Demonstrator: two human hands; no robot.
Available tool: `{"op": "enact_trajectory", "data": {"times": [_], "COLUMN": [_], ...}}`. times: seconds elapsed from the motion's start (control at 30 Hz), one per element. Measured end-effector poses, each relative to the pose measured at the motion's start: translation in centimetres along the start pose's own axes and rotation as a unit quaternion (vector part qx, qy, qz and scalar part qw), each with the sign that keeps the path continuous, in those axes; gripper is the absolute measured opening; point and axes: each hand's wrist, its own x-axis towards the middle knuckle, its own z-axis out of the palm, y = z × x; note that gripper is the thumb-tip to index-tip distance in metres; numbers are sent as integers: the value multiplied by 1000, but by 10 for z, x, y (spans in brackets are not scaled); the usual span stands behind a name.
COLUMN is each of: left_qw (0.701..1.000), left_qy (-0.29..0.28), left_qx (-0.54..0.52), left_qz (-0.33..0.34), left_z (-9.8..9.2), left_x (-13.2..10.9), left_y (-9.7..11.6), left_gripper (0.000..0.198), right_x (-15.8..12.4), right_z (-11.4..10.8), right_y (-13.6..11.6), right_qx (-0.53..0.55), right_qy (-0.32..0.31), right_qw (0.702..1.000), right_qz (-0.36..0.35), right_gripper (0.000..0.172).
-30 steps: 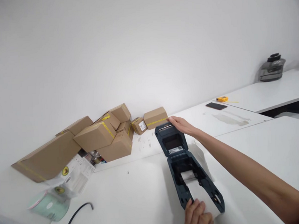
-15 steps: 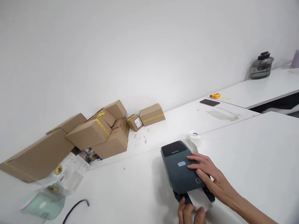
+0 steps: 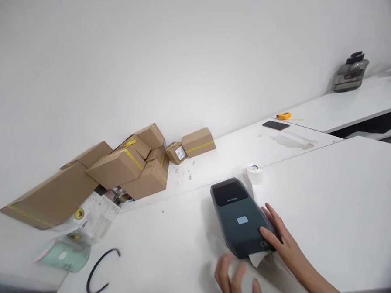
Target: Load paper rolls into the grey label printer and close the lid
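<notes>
Your boxy, dark blue-grey plastic printer is sitting on the white tabletop, its lid lying down. A white paper strip is poking out unevenly at its near end, so it could be creasing or jamming if it is trapped crooked; an unlatched lid could also be springing up. Compared with half a second ago, the lid is sitting lower, your left hand is hovering off the strip, empty and loosely spread, and your right hand is resting open along the printer's right edge.
</notes>
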Motion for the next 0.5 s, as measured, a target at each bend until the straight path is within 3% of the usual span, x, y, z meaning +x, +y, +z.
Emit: {"op": "enact_trajectory", "data": {"times": [0.1, 0.17, 0.23, 0.3, 0.37, 0.5], "left_qw": [973, 916, 860, 827, 816, 844], "left_qy": [-26, -66, -98, -112, -112, -104], "left_qx": [-92, -155, -218, -264, -280, -250], "left_qz": [-208, -364, -451, -483, -493, -463], "left_z": [6, 15, 24, 32, 36, 41], "left_x": [32, 52, 63, 66, 62, 52], "left_y": [16, 23, 26, 23, 16, 1], "left_gripper": [56, 72, 83, 91, 95, 95], "right_x": [-5, -9, -11, -13, -14, -13], "right_z": [3, 4, 6, 8, 12, 17], "right_y": [1, -3, -9, -13, -14, -2], "right_qx": [-19, -49, -69, -54, -9, 58], "right_qy": [38, 75, 108, 122, 122, 119], "right_qw": [999, 996, 991, 991, 992, 984], "right_qz": [26, 1, -28, -17, 38, 122], "right_gripper": [85, 85, 84, 86, 89, 98]}}
